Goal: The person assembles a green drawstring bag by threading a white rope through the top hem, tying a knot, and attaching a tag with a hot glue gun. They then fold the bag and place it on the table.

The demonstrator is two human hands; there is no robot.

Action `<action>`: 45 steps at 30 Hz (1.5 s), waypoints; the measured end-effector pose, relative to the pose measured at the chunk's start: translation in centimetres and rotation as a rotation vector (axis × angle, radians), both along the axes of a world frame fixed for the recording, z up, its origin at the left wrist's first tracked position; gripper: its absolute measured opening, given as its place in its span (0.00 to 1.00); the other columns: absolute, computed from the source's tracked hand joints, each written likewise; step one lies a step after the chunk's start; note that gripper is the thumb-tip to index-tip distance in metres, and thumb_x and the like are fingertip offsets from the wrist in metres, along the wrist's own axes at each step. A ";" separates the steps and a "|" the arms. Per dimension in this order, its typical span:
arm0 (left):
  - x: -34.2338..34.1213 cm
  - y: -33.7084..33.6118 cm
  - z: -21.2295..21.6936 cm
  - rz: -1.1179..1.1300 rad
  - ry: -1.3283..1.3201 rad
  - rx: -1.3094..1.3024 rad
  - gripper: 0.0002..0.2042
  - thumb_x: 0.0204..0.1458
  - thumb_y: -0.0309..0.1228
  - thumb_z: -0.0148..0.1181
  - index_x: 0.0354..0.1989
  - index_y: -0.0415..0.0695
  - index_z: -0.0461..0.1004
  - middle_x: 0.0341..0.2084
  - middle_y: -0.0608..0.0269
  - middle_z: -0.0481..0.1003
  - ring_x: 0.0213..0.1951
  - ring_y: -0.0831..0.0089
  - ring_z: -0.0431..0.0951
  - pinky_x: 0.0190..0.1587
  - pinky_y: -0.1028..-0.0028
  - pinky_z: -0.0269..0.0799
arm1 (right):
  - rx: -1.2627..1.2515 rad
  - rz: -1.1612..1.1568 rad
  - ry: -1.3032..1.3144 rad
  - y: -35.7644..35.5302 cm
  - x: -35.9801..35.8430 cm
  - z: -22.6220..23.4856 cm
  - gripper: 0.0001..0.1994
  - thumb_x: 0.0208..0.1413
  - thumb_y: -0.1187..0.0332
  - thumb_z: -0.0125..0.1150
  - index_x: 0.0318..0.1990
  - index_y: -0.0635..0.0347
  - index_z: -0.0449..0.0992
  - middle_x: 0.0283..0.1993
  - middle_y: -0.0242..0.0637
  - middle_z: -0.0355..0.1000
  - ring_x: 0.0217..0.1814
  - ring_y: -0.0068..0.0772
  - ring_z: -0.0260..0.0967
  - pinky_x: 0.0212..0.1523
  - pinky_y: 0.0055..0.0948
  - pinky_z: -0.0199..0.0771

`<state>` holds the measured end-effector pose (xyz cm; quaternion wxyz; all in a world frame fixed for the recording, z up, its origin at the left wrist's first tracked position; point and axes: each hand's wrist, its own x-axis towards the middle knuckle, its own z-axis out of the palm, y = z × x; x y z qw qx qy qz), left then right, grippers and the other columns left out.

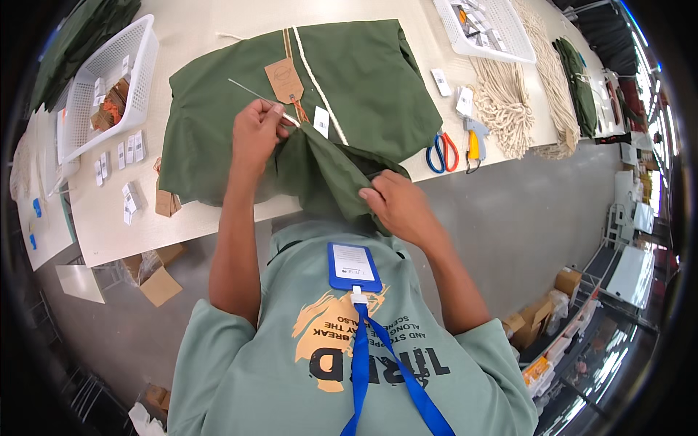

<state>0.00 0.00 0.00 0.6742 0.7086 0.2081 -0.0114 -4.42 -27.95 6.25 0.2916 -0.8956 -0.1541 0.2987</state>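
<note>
The green fabric item [363, 87] lies at twelve o'clock on the pale table [109, 225], its near part gathered in the closed right hand [400, 207] (fingertips partly hidden), the left hand [259, 129] pinched tight on a thin rod [247, 89] over it, scissors [451, 154] at its four o'clock, white basket [145, 69] at its nine.

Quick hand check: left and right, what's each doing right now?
Left hand: closed, fingers pinching a thin rod; whether it also grips cloth can't be told.
Right hand: closed, holding the green cloth.
</note>
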 end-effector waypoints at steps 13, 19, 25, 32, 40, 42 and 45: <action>15.1 14.3 -5.3 0.034 0.022 0.113 0.11 0.65 0.35 0.59 0.31 0.43 0.76 0.22 0.67 0.76 0.22 0.82 0.71 0.25 0.80 0.66 | -0.108 -0.045 -0.563 -1.0 -7.8 2.9 0.14 0.53 0.61 0.72 0.26 0.61 0.78 0.56 0.39 0.69 0.72 0.54 0.56 0.65 0.49 0.64; 21.7 17.6 -5.3 0.039 0.109 0.161 0.15 0.64 0.38 0.58 0.28 0.41 0.77 0.22 0.65 0.77 0.20 0.80 0.70 0.22 0.78 0.64 | -0.037 -0.095 -0.532 1.1 -9.0 3.1 0.13 0.52 0.62 0.73 0.26 0.60 0.77 0.56 0.40 0.70 0.72 0.54 0.57 0.62 0.46 0.68; 12.4 9.3 1.9 -0.193 -0.095 0.868 0.27 0.60 0.42 0.62 0.61 0.33 0.71 0.44 0.59 0.81 0.26 0.73 0.78 0.37 0.71 0.76 | 0.190 -0.085 -0.587 3.2 -6.9 3.3 0.11 0.51 0.66 0.72 0.26 0.60 0.75 0.51 0.38 0.73 0.69 0.54 0.63 0.58 0.46 0.72; -6.4 1.2 10.2 -0.985 -0.495 0.389 0.16 0.49 0.24 0.67 0.49 0.46 0.80 0.39 0.58 0.80 0.32 0.60 0.80 0.33 0.67 0.76 | 0.584 0.136 -0.541 5.2 -1.7 2.8 0.10 0.49 0.67 0.73 0.27 0.58 0.75 0.26 0.38 0.70 0.32 0.43 0.70 0.50 0.44 0.74; -11.5 1.6 9.8 -0.471 -0.313 0.869 0.07 0.44 0.25 0.70 0.32 0.45 0.79 0.24 0.63 0.75 0.27 0.59 0.76 0.28 0.63 0.70 | 0.299 0.693 -0.494 3.0 7.0 2.1 0.22 0.57 0.50 0.68 0.19 0.53 0.72 0.17 0.31 0.66 0.25 0.36 0.65 0.41 0.35 0.60; -13.1 1.0 10.2 -0.458 -0.113 0.939 0.09 0.42 0.24 0.71 0.32 0.45 0.79 0.24 0.65 0.76 0.34 0.62 0.77 0.35 0.63 0.72 | 0.336 0.766 -0.436 2.4 8.2 1.5 0.22 0.58 0.50 0.67 0.19 0.53 0.72 0.17 0.31 0.66 0.25 0.36 0.66 0.42 0.37 0.61; -13.5 -2.1 10.7 -0.476 0.055 0.997 0.10 0.43 0.25 0.72 0.36 0.46 0.80 0.27 0.66 0.77 0.44 0.63 0.76 0.48 0.61 0.70 | 0.426 0.818 -0.352 1.8 8.6 0.6 0.22 0.59 0.51 0.66 0.19 0.53 0.72 0.17 0.32 0.66 0.26 0.36 0.66 0.44 0.38 0.62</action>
